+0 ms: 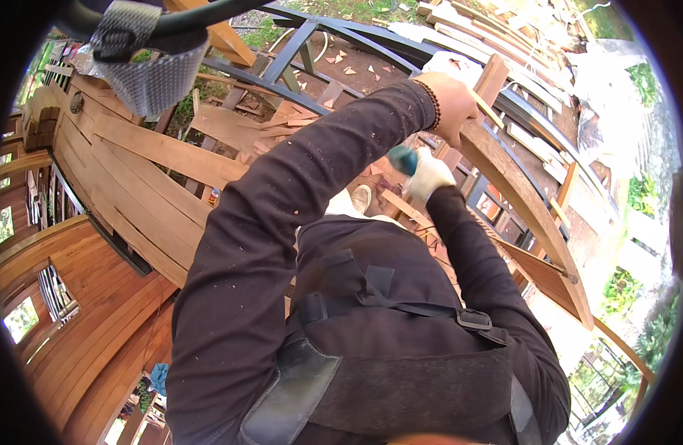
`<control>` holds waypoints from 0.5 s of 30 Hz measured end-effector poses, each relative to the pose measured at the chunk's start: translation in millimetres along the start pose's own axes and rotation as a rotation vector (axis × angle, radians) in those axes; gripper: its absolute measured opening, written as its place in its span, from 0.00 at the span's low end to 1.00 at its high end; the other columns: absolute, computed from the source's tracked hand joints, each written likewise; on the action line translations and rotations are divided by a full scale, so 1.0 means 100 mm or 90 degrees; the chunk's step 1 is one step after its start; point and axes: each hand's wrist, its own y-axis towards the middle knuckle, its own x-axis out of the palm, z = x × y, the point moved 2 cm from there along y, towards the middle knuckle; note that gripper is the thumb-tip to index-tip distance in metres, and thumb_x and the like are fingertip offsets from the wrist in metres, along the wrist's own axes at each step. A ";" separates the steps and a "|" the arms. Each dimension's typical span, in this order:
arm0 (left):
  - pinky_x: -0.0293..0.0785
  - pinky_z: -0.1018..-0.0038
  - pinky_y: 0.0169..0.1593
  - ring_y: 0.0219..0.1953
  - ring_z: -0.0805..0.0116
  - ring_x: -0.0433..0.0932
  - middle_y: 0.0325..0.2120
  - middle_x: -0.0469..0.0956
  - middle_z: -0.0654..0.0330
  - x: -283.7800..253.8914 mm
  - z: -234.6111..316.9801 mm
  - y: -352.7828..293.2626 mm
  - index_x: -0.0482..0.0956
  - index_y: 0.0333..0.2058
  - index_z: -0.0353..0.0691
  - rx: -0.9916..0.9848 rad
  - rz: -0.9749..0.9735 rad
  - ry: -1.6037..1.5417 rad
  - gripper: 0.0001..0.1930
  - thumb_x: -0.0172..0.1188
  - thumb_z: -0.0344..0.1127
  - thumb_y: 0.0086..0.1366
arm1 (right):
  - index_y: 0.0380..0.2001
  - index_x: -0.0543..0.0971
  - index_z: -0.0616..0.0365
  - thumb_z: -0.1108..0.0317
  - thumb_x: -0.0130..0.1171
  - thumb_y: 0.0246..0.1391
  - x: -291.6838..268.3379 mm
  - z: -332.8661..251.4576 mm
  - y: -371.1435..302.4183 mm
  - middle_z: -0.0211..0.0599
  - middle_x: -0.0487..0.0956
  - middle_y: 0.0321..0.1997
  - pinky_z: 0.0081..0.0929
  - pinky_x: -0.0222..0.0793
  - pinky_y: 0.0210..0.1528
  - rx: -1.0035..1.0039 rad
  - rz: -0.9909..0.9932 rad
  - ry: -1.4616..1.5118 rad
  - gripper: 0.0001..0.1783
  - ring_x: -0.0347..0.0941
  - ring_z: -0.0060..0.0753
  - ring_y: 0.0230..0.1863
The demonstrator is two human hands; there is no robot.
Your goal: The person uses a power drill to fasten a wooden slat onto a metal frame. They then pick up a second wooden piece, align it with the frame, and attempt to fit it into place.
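Note:
My left hand (451,107), bare with a beaded bracelet at the wrist, is closed at the upper end of a long curved wooden beam (523,191). Below it, close to the beam's near side, my right hand (430,176) wears a pale work glove. Its fingers are wrapped round a tool with a rounded teal end (403,159); the rest of that tool is hidden, so its kind does not show. An upright wooden post (492,80) stands just beyond my left hand.
A dark metal frame (289,55) runs across the far side. Offcuts and wood chips (289,119) litter the ground. Curved planking (145,167) rises at left, with more planks (104,334) below it. Stacked boards (497,33) lie far right. A grey strap (152,67) hangs close in front.

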 end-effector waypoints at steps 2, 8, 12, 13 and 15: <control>0.83 0.58 0.47 0.40 0.53 0.87 0.35 0.88 0.55 0.00 0.01 -0.01 0.88 0.42 0.48 -0.008 -0.010 -0.005 0.24 0.72 0.56 0.51 | 0.45 0.81 0.60 0.60 0.60 0.54 -0.21 0.12 0.13 0.57 0.86 0.40 0.47 0.78 0.51 0.000 0.064 0.031 0.19 0.84 0.58 0.47; 0.82 0.60 0.51 0.45 0.55 0.87 0.40 0.88 0.55 -0.06 -0.07 0.09 0.88 0.48 0.49 -0.041 -0.060 0.018 0.27 0.74 0.57 0.52 | 0.55 0.75 0.61 0.64 0.64 0.50 0.14 0.51 0.33 0.60 0.85 0.44 0.48 0.77 0.55 0.001 0.076 0.059 0.28 0.83 0.62 0.48; 0.82 0.60 0.50 0.43 0.54 0.87 0.38 0.88 0.55 -0.03 -0.06 0.08 0.88 0.47 0.49 -0.032 -0.057 0.019 0.26 0.73 0.57 0.52 | 0.51 0.75 0.62 0.63 0.64 0.50 0.04 0.12 0.36 0.65 0.84 0.44 0.49 0.77 0.55 -0.026 0.041 0.014 0.26 0.82 0.64 0.50; 0.83 0.59 0.49 0.42 0.54 0.87 0.37 0.88 0.55 -0.03 -0.08 0.07 0.88 0.45 0.48 -0.028 -0.047 0.015 0.26 0.73 0.57 0.52 | 0.52 0.77 0.62 0.60 0.65 0.51 -0.12 0.10 0.43 0.62 0.84 0.47 0.46 0.77 0.56 -0.027 0.019 0.007 0.27 0.82 0.59 0.52; 0.83 0.58 0.48 0.40 0.53 0.87 0.35 0.88 0.54 -0.05 -0.09 0.08 0.88 0.44 0.48 -0.025 -0.040 0.010 0.25 0.72 0.56 0.52 | 0.53 0.78 0.61 0.58 0.66 0.51 -0.24 0.24 0.48 0.59 0.84 0.50 0.44 0.76 0.59 0.019 -0.024 0.088 0.28 0.82 0.55 0.55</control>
